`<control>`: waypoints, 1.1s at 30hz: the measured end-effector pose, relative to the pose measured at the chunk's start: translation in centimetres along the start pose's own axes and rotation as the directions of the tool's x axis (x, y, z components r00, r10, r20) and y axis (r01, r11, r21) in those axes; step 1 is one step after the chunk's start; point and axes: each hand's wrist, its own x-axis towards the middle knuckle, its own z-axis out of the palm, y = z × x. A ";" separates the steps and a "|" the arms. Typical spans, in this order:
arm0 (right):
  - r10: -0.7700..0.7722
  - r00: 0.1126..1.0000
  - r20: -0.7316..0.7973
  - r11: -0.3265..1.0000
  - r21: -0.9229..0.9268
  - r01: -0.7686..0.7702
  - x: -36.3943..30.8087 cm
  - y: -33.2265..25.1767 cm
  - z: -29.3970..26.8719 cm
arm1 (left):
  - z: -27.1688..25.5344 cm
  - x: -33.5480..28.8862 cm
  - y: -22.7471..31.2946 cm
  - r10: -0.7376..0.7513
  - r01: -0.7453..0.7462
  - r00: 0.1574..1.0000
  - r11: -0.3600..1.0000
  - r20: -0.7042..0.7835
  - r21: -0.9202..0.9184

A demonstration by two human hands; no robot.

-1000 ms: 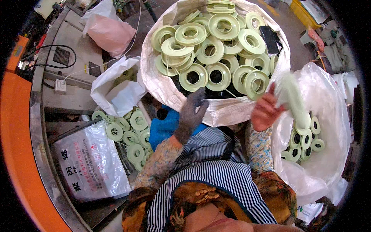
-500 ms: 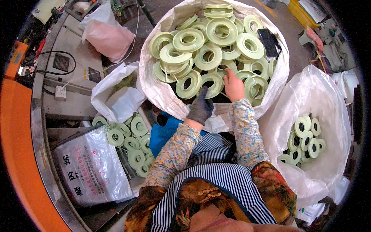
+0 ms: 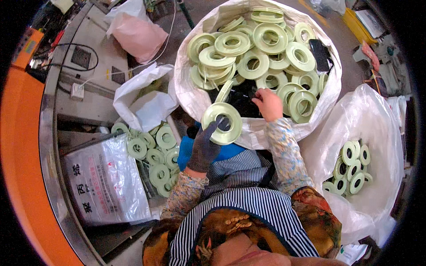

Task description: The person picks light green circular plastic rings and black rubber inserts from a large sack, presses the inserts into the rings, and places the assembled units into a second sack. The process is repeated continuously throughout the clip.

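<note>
My left hand (image 3: 203, 152), in a dark grey glove, grips a pale green plastic ring (image 3: 234, 127) with a raised hub and a round hole. The ring is at the near edge of a large white woven sack (image 3: 185, 84), with the thumb showing at its hole. My bare right hand (image 3: 270, 105) is over the sack's near part, its fingers curled together beside a glossy black item (image 3: 243, 95). Whatever those fingers pinch, if anything, is too small to make out. Many similar rings (image 3: 253, 63) are heaped in the sack beyond both hands.
To the right stands a translucent white bag (image 3: 377, 133) with several green rings having dark centres. At left, more rings (image 3: 159, 175) lie beside a printed plastic sack (image 3: 106, 181). A machine with an orange panel (image 3: 26, 155) borders the left. A black box-like item (image 3: 320, 55) sits among the rings.
My left hand has drawn a ring out of the heap, toward me and leftward. The black item beneath now shows. My right hand stays over the sack, fingers more curled.
</note>
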 end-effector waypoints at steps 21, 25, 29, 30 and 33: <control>-0.656 0.754 0.027 0.755 0.041 0.655 -9.1 -9.5 -5.3 | -2.8 -0.2 3.7 0.228 -0.228 0.974 0.973 0.019 0.043; -0.671 0.740 0.037 0.741 0.033 0.670 -8.8 -8.7 -5.2 | -2.8 0.1 4.2 0.215 -0.217 0.975 0.974 0.050 0.059; -0.576 0.816 0.041 0.810 0.164 0.563 -8.4 -7.7 -4.6 | -2.2 0.2 5.1 0.134 -0.135 0.991 0.990 0.028 0.045; -0.509 0.860 0.049 0.850 0.191 0.492 -8.7 -8.0 -4.6 | -1.6 -0.2 4.3 0.087 -0.087 0.996 0.996 0.011 -0.006; -0.272 0.960 0.062 0.929 0.276 0.245 -9.1 -7.7 -3.6 | -0.8 -0.1 4.2 -0.070 0.095 0.994 0.942 0.090 -0.321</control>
